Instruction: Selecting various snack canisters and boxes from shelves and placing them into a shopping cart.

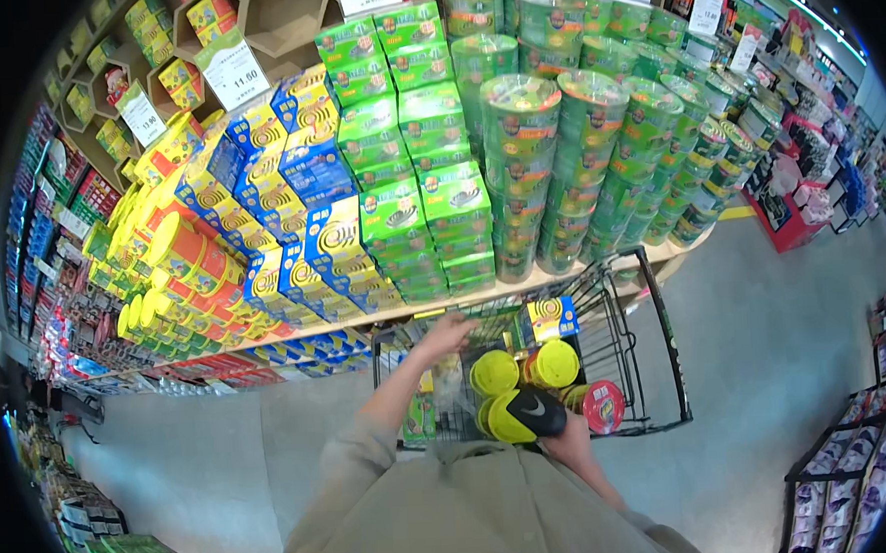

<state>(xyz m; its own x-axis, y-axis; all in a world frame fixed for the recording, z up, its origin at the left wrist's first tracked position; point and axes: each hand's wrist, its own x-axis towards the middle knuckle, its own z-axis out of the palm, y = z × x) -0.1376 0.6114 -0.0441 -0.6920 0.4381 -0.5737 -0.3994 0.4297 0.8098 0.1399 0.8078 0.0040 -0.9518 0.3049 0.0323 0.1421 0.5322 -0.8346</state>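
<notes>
A black wire shopping cart [680,364] stands in front of me, against the display. My left hand [448,334] reaches over its far left part, fingers bent and partly blurred; I cannot make out anything in them. My right hand [570,442] is closed at the near side of the cart, on a black object with a pale curved mark [536,412]. Inside the cart are several round tubs with yellow lids [494,373], a tub with a red lid [603,406], a blue and yellow box [551,318] with a spiral picture and a green box [419,416].
Beyond the cart, a wooden display shelf [484,296] bears stacked green boxes [426,212], blue and yellow boxes [336,244], green tubs [521,122] and yellow-lidded tubs [176,240]. Price cards [232,72] stand above. Grey floor [746,331] lies right; another rack [824,472] stands near right.
</notes>
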